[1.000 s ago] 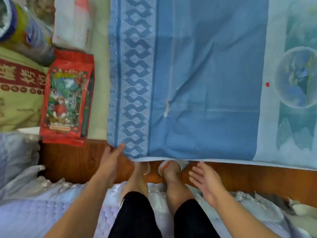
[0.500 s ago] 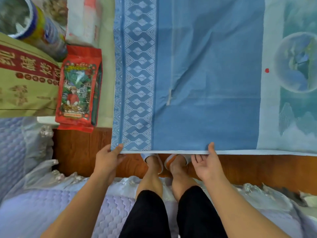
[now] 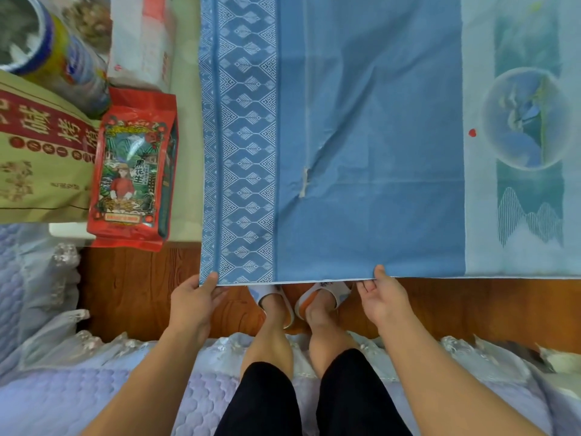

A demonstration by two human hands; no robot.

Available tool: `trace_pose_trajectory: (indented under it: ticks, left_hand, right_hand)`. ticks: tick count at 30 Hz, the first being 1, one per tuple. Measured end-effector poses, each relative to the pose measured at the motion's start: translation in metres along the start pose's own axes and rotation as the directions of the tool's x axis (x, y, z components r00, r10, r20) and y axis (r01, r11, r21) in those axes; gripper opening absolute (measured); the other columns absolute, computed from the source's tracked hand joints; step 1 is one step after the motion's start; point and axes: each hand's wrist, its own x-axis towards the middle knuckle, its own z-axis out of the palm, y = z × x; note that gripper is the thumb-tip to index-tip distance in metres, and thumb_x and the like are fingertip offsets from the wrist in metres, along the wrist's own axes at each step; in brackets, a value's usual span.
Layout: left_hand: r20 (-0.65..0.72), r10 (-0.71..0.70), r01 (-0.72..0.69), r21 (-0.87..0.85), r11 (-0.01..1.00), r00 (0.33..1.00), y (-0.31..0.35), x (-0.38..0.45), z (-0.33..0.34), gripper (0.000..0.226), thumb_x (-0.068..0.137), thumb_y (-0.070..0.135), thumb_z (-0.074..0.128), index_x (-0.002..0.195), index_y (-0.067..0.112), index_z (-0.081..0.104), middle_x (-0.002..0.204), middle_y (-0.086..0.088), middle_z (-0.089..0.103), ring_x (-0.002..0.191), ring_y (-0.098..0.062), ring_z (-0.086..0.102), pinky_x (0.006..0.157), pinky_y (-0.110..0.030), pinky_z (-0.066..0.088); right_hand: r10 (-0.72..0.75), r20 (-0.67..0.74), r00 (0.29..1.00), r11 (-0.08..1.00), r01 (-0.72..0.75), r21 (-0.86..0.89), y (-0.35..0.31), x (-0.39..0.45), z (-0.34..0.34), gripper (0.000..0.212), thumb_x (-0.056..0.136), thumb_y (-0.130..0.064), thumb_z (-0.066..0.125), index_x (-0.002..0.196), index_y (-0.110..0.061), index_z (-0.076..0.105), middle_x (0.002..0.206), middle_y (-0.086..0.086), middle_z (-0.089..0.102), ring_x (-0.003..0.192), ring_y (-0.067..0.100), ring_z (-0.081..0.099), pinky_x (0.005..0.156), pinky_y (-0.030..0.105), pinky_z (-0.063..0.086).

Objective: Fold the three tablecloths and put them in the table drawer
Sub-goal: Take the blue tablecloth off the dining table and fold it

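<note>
— What are the hands doing?
— Both pinch the near hem of the blue tablecloth. The left hand grips its near left corner, thumb on top of the patterned border. The right hand holds the hem further right, thumb on top, fingers beneath.
— And the cloth itself?
— Spread flat over the table, its near edge overhanging the wooden floor above slippered feet.
— What's beside it?
— On the left, a red snack bag, a green sack and a canister. A pale printed tablecloth lies to the right.
</note>
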Motion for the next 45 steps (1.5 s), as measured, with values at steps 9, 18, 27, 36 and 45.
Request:
trace_pose_trajectory:
  ticks: [9, 18, 27, 36, 45]
  left_hand:
    - [-0.146, 0.050, -0.059, -0.052, 0.997, 0.988, 0.008, -0.006, 0.011, 0.009, 0.103, 0.016, 0.058, 0.097, 0.018, 0.064, 0.106, -0.009, 0.074, 0.100, -0.021, 0.072, 0.094, -0.039, 0.057]
    - [0.234, -0.182, 0.284, -0.543, 0.791, 0.955, -0.049, -0.050, 0.122, 0.041, 0.099, 0.050, 0.056, 0.129, 0.023, 0.060, 0.133, -0.006, 0.067, 0.123, -0.027, 0.063, 0.110, -0.050, 0.045]
    - [0.282, -0.241, 0.357, -0.503, 0.787, 0.929, -0.140, -0.122, 0.331, 0.048, 0.100, 0.037, 0.061, 0.142, 0.017, 0.053, 0.138, -0.008, 0.059, 0.127, -0.028, 0.057, 0.104, -0.045, 0.048]
    - [-0.005, -0.190, 0.159, -0.530, 0.833, 0.982, -0.157, -0.122, 0.392, 0.013, 0.102, 0.021, 0.060, 0.114, 0.019, 0.064, 0.111, 0.001, 0.074, 0.099, -0.015, 0.071, 0.094, -0.035, 0.053]
    - [-0.115, -0.191, 0.122, -0.439, 0.890, 0.975, -0.158, -0.129, 0.385, 0.017, 0.104, 0.009, 0.054, 0.120, 0.014, 0.059, 0.109, -0.002, 0.071, 0.096, -0.016, 0.070, 0.097, -0.036, 0.053]
  right_hand:
    - [-0.020, 0.071, 0.997, 0.982, 0.006, 0.187, -0.047, 0.008, -0.025, 0.042, 0.093, -0.021, 0.070, 0.134, -0.019, 0.060, 0.122, 0.012, 0.071, 0.110, 0.034, 0.069, 0.095, 0.054, 0.054]
    - [-0.063, -0.048, 0.997, 0.982, 0.070, 0.175, -0.137, 0.020, -0.076, 0.030, 0.098, -0.035, 0.062, 0.120, -0.015, 0.065, 0.101, 0.009, 0.078, 0.089, 0.027, 0.076, 0.072, 0.045, 0.063]
    - [-0.075, -0.007, 0.997, 0.979, 0.075, 0.191, -0.259, 0.070, -0.174, 0.022, 0.096, -0.031, 0.065, 0.112, -0.017, 0.068, 0.105, 0.003, 0.077, 0.098, 0.019, 0.072, 0.101, 0.041, 0.052]
    - [-0.024, 0.021, 0.999, 0.998, 0.025, -0.051, -0.334, 0.124, -0.236, 0.024, 0.091, -0.017, 0.072, 0.115, -0.017, 0.065, 0.113, 0.005, 0.073, 0.104, 0.023, 0.070, 0.090, 0.042, 0.057]
    - [0.020, 0.096, 0.995, 0.999, -0.015, -0.049, -0.326, 0.130, -0.251, 0.027, 0.098, -0.012, 0.061, 0.125, -0.015, 0.061, 0.118, 0.007, 0.073, 0.107, 0.024, 0.071, 0.095, 0.043, 0.057]
